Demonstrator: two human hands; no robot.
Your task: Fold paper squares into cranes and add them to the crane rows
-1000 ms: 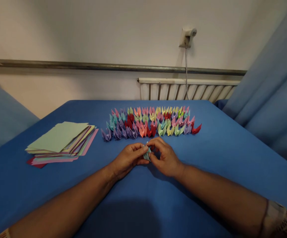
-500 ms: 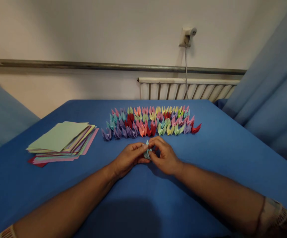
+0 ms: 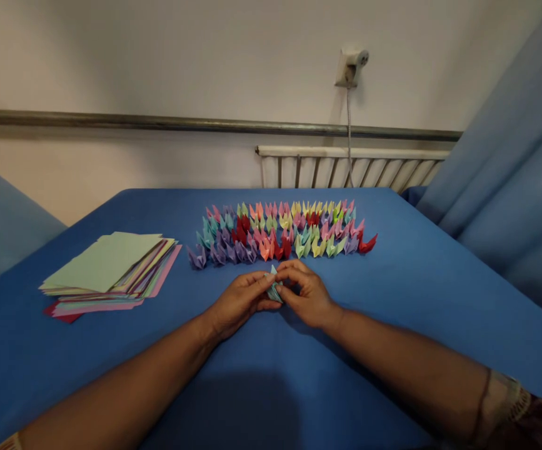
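Observation:
A small piece of folded light-blue paper (image 3: 274,291) is pinched between both hands, just above the blue-covered table (image 3: 374,350). My left hand (image 3: 240,302) grips its left side with thumb and fingers. On the other side, my right hand (image 3: 309,294) has its thumb and index finger closed on the paper. Fingers cover much of the piece, though a pointed tip sticks up between them. Right behind the hands stand rows of folded paper cranes (image 3: 317,247) in purple, red, pink, yellow, green and blue.
To the left lies an uneven stack of coloured paper sheets (image 3: 106,262), pale green on top. Behind the table are a metal pipe (image 3: 167,122), a radiator (image 3: 355,152) and a wall socket with a plug (image 3: 348,67). Blue curtains (image 3: 509,156) hang at the right.
The right fingers have shifted slightly on the folded paper, the index finger reaching further over it. Both hands still hold the piece. The whole view has moved a little.

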